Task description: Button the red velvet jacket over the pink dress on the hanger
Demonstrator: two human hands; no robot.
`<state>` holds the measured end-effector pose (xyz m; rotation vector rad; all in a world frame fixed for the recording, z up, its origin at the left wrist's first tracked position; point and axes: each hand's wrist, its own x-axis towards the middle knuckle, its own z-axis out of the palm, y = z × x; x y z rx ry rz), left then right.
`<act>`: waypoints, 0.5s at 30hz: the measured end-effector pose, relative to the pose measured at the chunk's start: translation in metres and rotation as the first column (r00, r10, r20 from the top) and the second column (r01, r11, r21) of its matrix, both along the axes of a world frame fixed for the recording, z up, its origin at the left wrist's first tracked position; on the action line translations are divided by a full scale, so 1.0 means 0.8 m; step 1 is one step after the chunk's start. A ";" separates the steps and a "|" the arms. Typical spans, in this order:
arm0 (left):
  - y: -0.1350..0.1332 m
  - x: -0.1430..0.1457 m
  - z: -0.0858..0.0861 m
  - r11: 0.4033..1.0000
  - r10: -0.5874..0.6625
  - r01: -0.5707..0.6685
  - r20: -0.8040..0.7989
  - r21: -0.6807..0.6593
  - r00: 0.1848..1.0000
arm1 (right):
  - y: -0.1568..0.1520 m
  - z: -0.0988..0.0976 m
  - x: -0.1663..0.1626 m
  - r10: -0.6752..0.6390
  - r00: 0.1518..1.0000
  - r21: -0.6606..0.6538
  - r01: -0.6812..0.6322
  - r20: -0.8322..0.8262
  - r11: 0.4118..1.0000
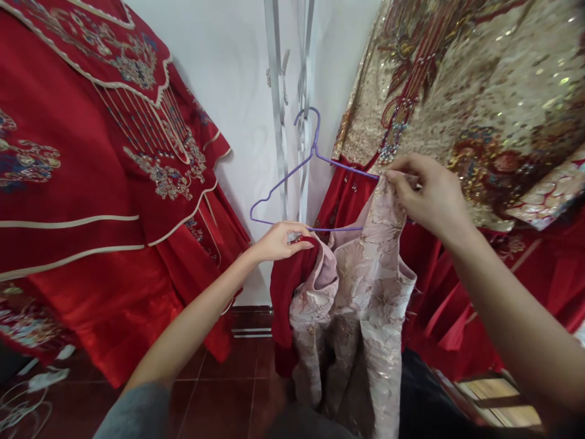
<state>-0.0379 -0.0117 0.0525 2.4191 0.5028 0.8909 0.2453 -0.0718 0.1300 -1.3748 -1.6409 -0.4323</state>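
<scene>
Pink dress [379, 292] mostly below purple hanger [314, 148], one shoulder at its end | left hand [280, 242] pinching red cloth [282, 305]; right hand [432, 190] pinching that shoulder | likely light, soft, slightly slippery; hold by shoulders

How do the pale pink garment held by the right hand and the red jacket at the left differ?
The pink garment has a shiny pattern, while the red jacket has multicoloured embroidery and pale trim. The pink garment looks sleeveless; the red jacket has sleeves. The right hand pinches the pink garment's shoulder, but no hand touches the red jacket. Both are decorated.
</scene>
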 end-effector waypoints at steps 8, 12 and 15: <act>0.003 -0.026 0.007 0.983 0.132 -0.128 -0.019 0.134 0.991 | 0.022 -0.038 -0.005 0.029 0.999 -0.202 -0.024 0.018 0.979; 0.012 -0.069 0.019 0.900 0.332 -0.352 0.121 0.257 0.936 | 0.030 -0.040 0.008 -0.011 0.996 -0.091 0.019 0.086 0.996; 0.025 -0.120 0.010 0.798 0.507 -0.546 0.205 0.256 0.837 | 0.036 -0.036 0.021 -0.049 0.995 -0.053 0.054 0.086 0.997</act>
